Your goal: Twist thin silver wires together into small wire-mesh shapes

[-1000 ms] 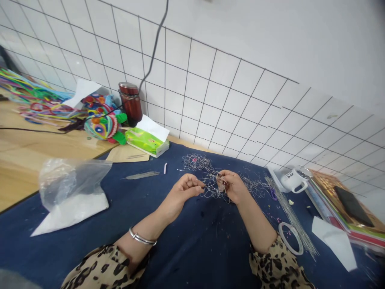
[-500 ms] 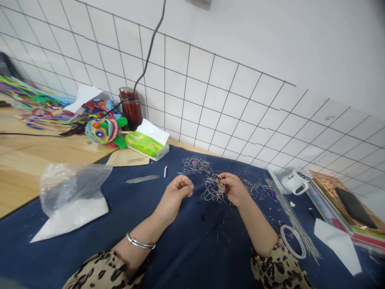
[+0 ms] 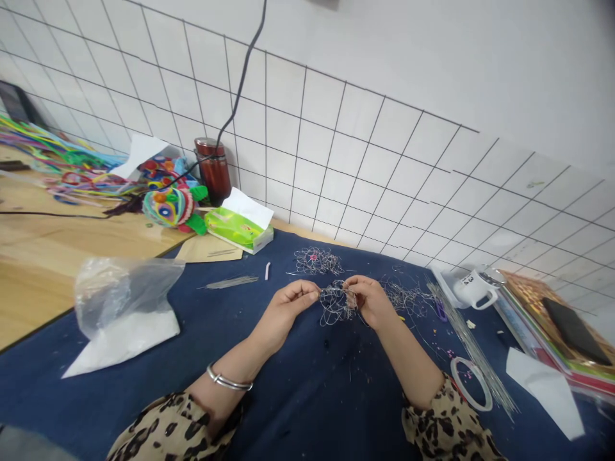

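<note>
A loose tangle of thin silvery wire (image 3: 336,312) is stretched between my hands above the dark blue cloth. My left hand (image 3: 291,310) pinches at the tangle's left edge with thumb and forefinger; the exact strand is too fine to make out. On the other side, my right hand (image 3: 371,299) grips the tangle, its fingers closed around the strands. Just behind lies a second wire tangle (image 3: 317,261) with a pink spot in it. More loose wire (image 3: 406,298) spreads on the cloth to the right of my right hand.
On the left are a clear bag (image 3: 127,320) with white contents, straight wires (image 3: 233,282) and a green tissue pack (image 3: 237,228). To the right lie a bundle of long wires (image 3: 473,352), a white ring (image 3: 471,384), a mug (image 3: 475,289) and a phone (image 3: 576,330) on books.
My left hand has moved right and now meets the wire tangle, which it was apart from before. My right hand keeps its hold in nearly the same place.
</note>
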The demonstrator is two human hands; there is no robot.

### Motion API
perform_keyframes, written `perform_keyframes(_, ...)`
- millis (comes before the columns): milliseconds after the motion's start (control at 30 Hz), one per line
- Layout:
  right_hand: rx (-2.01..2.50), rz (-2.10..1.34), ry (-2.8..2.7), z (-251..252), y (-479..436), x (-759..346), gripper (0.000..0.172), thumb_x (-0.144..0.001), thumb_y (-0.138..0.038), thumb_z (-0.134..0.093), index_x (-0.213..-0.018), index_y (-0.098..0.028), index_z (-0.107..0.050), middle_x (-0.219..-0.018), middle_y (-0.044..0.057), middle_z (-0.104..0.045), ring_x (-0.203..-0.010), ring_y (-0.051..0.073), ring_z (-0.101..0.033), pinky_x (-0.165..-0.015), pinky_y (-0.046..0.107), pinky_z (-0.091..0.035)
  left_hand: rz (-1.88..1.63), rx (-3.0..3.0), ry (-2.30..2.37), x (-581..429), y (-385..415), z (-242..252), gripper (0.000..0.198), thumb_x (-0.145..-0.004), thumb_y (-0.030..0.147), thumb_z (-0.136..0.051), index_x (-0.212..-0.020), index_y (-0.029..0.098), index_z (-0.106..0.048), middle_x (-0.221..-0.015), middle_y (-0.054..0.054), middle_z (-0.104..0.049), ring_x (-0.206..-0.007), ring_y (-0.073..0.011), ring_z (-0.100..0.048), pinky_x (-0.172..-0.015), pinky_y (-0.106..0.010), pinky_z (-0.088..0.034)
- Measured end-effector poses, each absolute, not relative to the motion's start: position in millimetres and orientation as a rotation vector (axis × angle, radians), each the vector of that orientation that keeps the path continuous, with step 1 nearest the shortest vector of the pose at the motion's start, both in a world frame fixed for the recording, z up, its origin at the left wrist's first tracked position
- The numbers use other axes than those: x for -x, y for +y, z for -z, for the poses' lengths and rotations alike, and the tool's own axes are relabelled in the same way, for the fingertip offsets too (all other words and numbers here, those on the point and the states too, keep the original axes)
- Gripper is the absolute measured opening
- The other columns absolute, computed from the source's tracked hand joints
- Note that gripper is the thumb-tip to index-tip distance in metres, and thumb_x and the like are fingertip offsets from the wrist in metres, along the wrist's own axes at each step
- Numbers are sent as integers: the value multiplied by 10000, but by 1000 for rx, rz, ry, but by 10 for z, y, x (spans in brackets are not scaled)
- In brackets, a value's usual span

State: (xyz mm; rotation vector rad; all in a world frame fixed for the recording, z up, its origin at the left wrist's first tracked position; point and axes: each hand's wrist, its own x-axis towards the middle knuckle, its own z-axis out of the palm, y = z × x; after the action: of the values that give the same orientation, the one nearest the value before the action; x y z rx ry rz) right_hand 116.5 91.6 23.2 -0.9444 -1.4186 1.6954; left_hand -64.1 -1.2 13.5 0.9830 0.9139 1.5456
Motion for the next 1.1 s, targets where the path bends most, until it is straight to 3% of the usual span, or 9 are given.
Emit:
perform_keyframes(100, 962, -1530, -1406, -246, 900, -1167, 132, -660, -156, -551, -740, -157, -656, -527, -35, -496, -464, 71, -375, -455, 203, -300, -1493, -1015, 873, 620, -30, -163, 127, -771, 259, -634, -866, 175, -616, -938, -33, -601, -852, -154, -539, -769, -269, -404)
perform_keyframes(233, 964, -1458, -1395, -274, 859, -1162, 136, -669, -171, -560, -755, -164, -666, -533, -33, -509, -480, 79, -389, -476, 209, -320, -1517, -1033, 921, 576, -34, -140, 387, -735, 235, -666, -1101, 252, -542, -1055, -39, -568, -920, -166, -535, -774, -275, -419)
perform_keyframes(400, 960, -1577, -1378, -248, 845, -1143, 155, -653, -183, -555, -756, -151, -666, -503, -28, -498, -432, 78, -392, -438, 211, -315, -1623, -1363, 1175, 538, -20, -57, 189, -761, 209, -613, -945, 232, -651, -933, -42, -570, -788, -159, -521, -764, -286, -407)
perform_keyframes(600, 946, -1680, -1341, -221, 829, -1114, 140, -646, -190, -572, -749, -148, -656, -505, -32, -496, -421, 67, -386, -431, 203, -319, -1481, -1740, 1277, 519, -25, -32, 391, -743, 162, -585, -1110, 293, -624, -882, -47, -545, -795, -191, -509, -742, -304, -411)
perform_keyframes(933, 908, -1773, -1281, -270, 861, -1153, 131, -641, -174, -583, -755, -145, -642, -528, -35, -489, -425, 62, -385, -437, 212, -335, -1597, -1539, 1321, 544, 2, -61, 38, -722, 206, -630, -698, 209, -601, -696, -5, -534, -657, -154, -458, -647, -261, -358)
perform_keyframes(1100, 905, -1789, -1269, -257, 868, -1150, 125, -641, -176, -580, -746, -143, -639, -536, -35, -488, -414, 59, -374, -434, 218, -338, -1625, -1444, 1312, 531, 1, -68, 23, -710, 214, -650, -713, 208, -628, -745, -15, -565, -669, -155, -471, -663, -263, -372)
